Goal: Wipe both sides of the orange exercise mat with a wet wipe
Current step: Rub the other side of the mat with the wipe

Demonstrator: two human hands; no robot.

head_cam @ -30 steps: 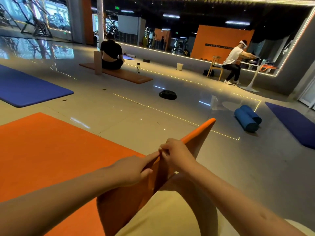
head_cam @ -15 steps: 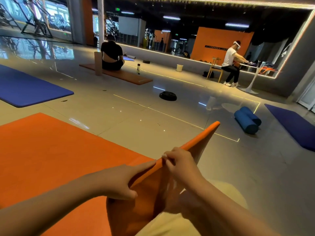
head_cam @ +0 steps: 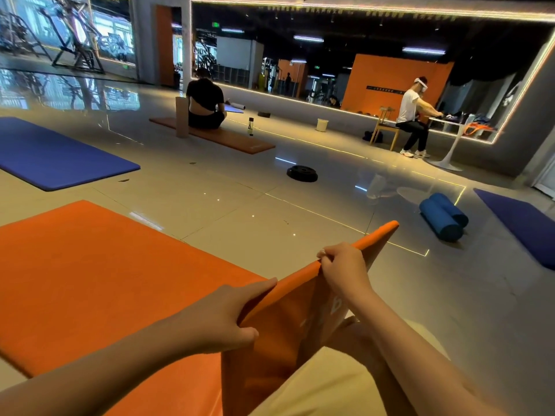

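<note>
Head view: grips the lifted near-right end of the orange exercise mat (head_cam: 90,280), rest flat at left, right hand (head_cam: 342,271) clenched over the edge, left hand (head_cam: 222,319) pinching lower, spreads them wider than a moment ago, probably readies the flip to the underside.

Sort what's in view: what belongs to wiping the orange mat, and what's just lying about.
Job: orange mat, its lifted edge held by the left hand and right hand. No wipe plainly visible.

Lying about: blue mat, weight plate, rolled blue mat, bottle, white bucket.
</note>
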